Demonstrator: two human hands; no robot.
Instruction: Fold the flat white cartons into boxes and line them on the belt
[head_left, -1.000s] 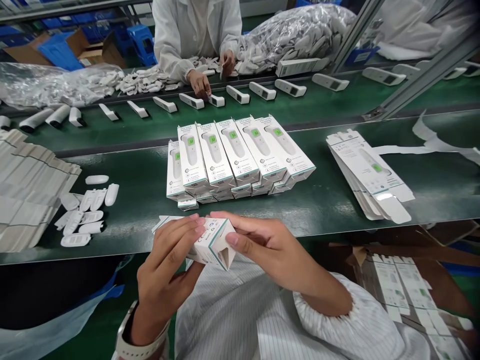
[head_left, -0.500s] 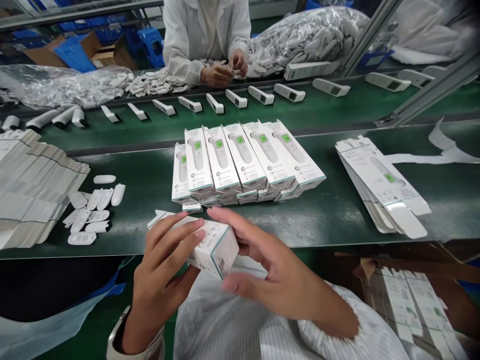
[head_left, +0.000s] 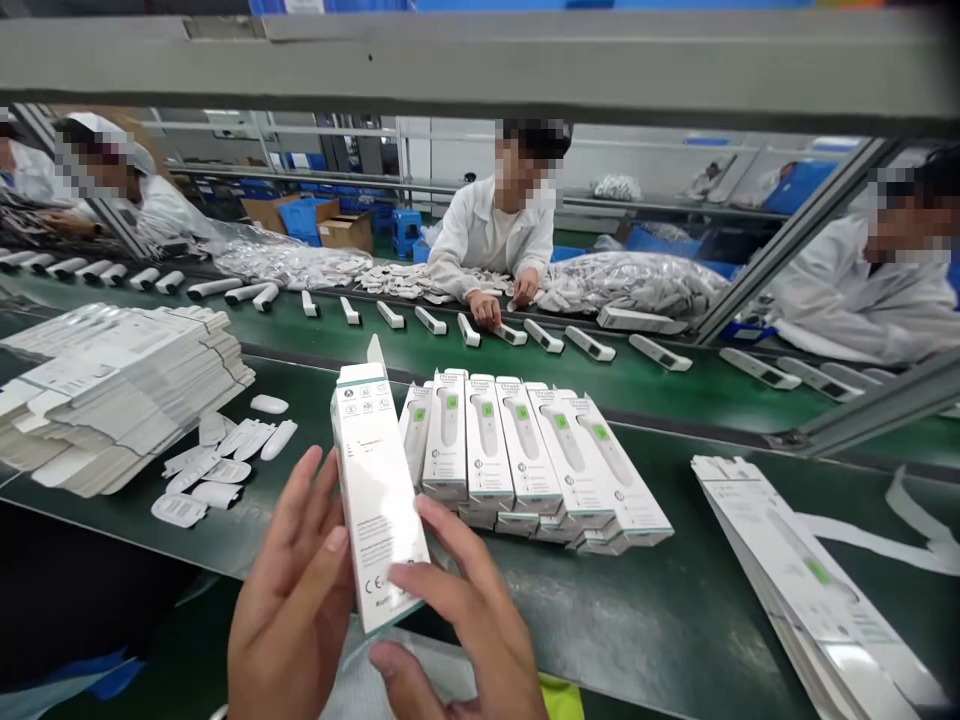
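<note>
Between my two hands is a white thermometer box (head_left: 379,490), held nearly upright over the bench edge. Printed text and a CE mark face me, and a flap sticks up at its top. My left hand (head_left: 289,595) grips the box along its left side, thumb towards the front. At the lower right, my right hand (head_left: 469,610) has its fingers on the box's front and right side, its thumb below the bottom end. Just beyond lies a stack of similar boxes (head_left: 525,450) with thermometer pictures and green screens.
Flattened cartons (head_left: 127,390) are piled at left beside loose white covers (head_left: 217,465). More flat cartons (head_left: 810,580) lie at right. Behind, thermometers (head_left: 589,343) line a green conveyor (head_left: 427,365). A co-worker (head_left: 491,235) reaches onto it; a metal post (head_left: 802,240) slants at right.
The box has turned from lying tilted to standing nearly upright, its printed side facing me. My right hand now touches its lower part. The view has lifted, and the co-worker's hand reaches the conveyor.
</note>
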